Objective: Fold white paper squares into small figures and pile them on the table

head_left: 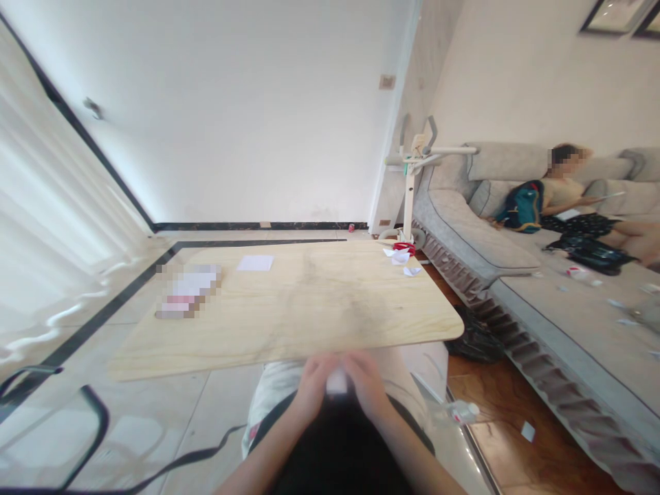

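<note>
Just under the near edge of the wooden table (247, 313), above my lap, a small white piece of paper (337, 382) sits between my hands. My left hand (314, 383) is closed on its left side, and my right hand (365, 385) closes on it from the right. The fingertips are blurred, and the paper's far part is hidden by them. On the tabletop lie a flat white sheet (256, 262) at the back left and folded white papers (397, 257) at the back right corner. A pixelated white and pink item (190, 291) rests on the left.
A person (567, 192) sits on the grey sofa (515, 254) at right, beside a teal backpack (522, 206). White exercise equipment (410, 185) stands behind the table. A black plastic bag (477, 338) and a bottle (464, 412) lie on the floor at right.
</note>
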Tool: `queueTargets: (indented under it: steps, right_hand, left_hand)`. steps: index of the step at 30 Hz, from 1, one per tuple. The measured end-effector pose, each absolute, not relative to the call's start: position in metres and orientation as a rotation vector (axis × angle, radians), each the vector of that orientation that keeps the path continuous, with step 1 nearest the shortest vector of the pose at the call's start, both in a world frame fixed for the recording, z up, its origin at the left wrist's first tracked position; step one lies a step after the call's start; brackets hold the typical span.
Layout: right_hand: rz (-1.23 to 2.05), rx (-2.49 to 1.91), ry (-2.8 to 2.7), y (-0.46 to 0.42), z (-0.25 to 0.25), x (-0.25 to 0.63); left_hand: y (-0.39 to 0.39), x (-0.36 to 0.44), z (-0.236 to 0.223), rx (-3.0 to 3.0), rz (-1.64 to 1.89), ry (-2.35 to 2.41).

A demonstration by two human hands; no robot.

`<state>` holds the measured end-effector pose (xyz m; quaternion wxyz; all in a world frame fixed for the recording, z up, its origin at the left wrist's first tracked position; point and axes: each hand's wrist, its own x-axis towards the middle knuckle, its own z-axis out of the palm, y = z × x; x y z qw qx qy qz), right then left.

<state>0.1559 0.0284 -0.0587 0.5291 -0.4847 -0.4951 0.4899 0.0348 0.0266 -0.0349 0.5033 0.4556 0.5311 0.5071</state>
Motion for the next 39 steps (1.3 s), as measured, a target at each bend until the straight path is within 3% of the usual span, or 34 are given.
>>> queueTargets:
  steps: [6, 39]
  right_hand:
    - [1.156, -1.177, -1.173, 0.026, -0.058, 0.152]
    - [1.183, -1.101, -1.224, 0.019, -0.049, 0.154]
  left_hand:
    - [0.027, 0.037, -0.047, 1.043, 1.223, 1.298]
    - [0.017, 0.03, -0.023, 1.163, 1.163, 1.208]
